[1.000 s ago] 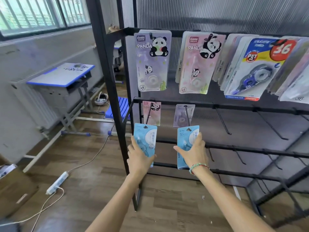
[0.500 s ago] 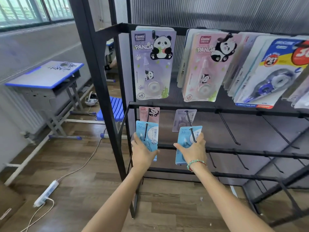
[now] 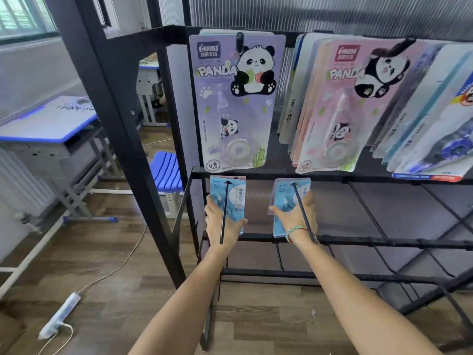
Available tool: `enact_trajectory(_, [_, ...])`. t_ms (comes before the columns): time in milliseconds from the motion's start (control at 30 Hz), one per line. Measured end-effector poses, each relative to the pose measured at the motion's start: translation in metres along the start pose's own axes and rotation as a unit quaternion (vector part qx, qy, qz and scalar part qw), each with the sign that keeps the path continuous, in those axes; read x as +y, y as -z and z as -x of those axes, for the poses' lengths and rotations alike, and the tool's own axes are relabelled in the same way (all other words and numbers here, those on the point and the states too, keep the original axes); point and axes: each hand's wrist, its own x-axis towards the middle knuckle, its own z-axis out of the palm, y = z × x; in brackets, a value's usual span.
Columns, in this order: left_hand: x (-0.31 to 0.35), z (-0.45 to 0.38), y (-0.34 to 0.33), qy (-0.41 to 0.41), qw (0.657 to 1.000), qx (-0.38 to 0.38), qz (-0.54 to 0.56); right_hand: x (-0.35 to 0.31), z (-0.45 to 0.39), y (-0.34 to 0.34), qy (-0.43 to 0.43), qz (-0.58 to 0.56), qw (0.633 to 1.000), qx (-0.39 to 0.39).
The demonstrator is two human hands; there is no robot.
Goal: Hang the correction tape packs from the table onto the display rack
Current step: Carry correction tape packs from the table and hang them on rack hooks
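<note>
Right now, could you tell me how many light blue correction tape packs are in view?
2. One blue pack is in the left hand on the leftmost second-row hook; the other blue pack is in the right hand on the next hook. Others may hide behind.

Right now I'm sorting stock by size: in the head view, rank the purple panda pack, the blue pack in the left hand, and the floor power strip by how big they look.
1. Purple panda pack
2. Blue pack and power strip: alike, and depth differs, so unranked.
</note>
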Motion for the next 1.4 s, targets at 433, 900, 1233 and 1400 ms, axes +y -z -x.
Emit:
enact_trajectory(433, [0.000,0.007,0.003,0.026,0.998,-0.016,-0.061,0.001,0.009,0.008,-0.031,-0.015,0.999,-0.033])
enact_trajectory(900, [-0.009,0.103,0.051,-0.101,0.981,-0.061,-0.154,0.025,0.098,0.052,0.166,0.035,0.977,-0.131])
enact_trajectory(1233, [-0.024,0.225,0.116,-0.108,0.968,0.015,-0.224,0.034,0.189,0.094,0.325,0.051,0.924,-0.193])
enact_trajectory(1400, [-0.045,0.283,0.173,-0.034,0.967,0.070,-0.241,0.012,0.252,0.095,0.417,0.062,0.876,-0.236])
